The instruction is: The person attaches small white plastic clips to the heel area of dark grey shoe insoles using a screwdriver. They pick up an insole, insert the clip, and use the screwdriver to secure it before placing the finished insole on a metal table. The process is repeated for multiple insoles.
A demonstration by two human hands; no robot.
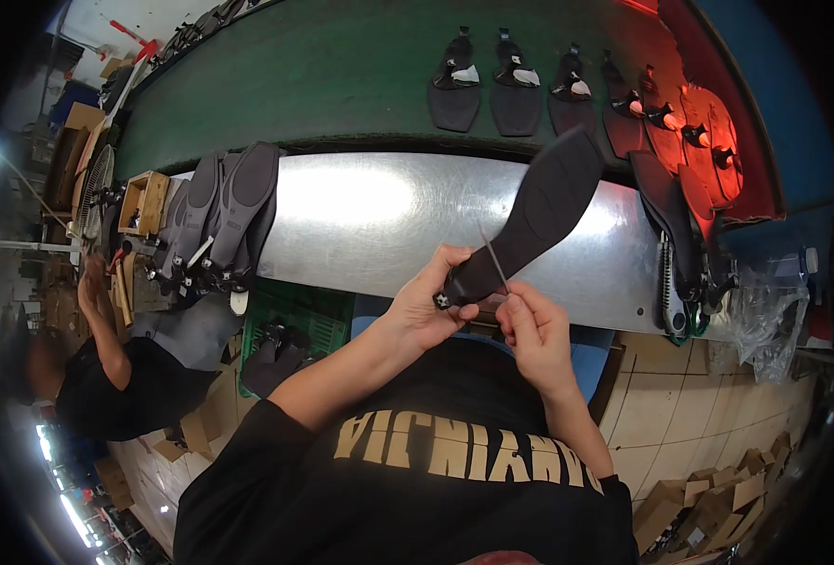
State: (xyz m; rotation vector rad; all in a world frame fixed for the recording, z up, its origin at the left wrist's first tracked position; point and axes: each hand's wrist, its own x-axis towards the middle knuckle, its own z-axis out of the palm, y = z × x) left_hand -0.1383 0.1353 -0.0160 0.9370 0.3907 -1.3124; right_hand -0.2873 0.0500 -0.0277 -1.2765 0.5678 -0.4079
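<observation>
My left hand (426, 303) grips a black sandal (556, 193) near its narrow end. The sandal is tilted up over the metal worktop, its flat sole towards me and its broad end pointing up to the right. Beside my left fingers, a small shiny ornament (442, 300) shows at the narrow end. My right hand (536, 331) is closed in a pinch on a thin grey stick-like tool (494, 256). The tool slants across the edge of the sole; whether it touches cannot be made out.
Several sandals (516, 108) lie along the green belt (342, 80), those at right under red light. Dark sandals (233, 212) are stacked on the metal worktop (342, 217) at left, by a wooden box (142, 202). Right: a plastic bag (765, 315). Below: a green crate (328, 315). A co-worker (130, 377) is at left.
</observation>
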